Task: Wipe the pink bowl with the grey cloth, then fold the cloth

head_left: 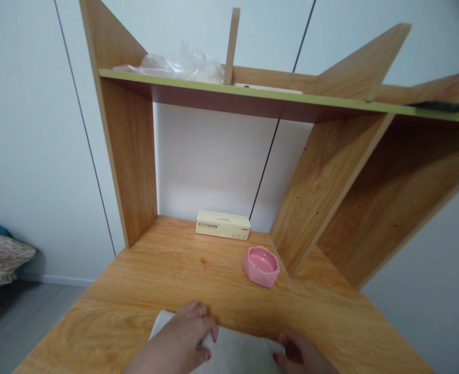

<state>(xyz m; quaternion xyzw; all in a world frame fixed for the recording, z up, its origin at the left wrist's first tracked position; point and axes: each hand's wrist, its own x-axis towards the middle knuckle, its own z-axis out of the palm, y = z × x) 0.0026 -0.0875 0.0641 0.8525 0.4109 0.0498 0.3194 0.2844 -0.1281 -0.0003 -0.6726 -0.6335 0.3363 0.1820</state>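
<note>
A pale grey cloth (240, 349) lies flat at the front of the wooden desk, its lower part cut off by the picture's edge. My left hand (186, 335) rests over its left part, fingers bent loosely and the thumb apart from them. At the cloth's far right corner, my right hand (301, 356) has thumb and fingers closed on the edge. Beyond the hands sits a pink angular ashtray-like bowl (261, 266), touched by neither hand.
A cream box (222, 225) with printed lettering stands at the back of the wooden desk (175, 275). Upright wooden panels (331, 187) flank it. Overhead, a shelf (198, 89) carries a crumpled clear plastic bag (183, 66) and a dark flat item (440, 106).
</note>
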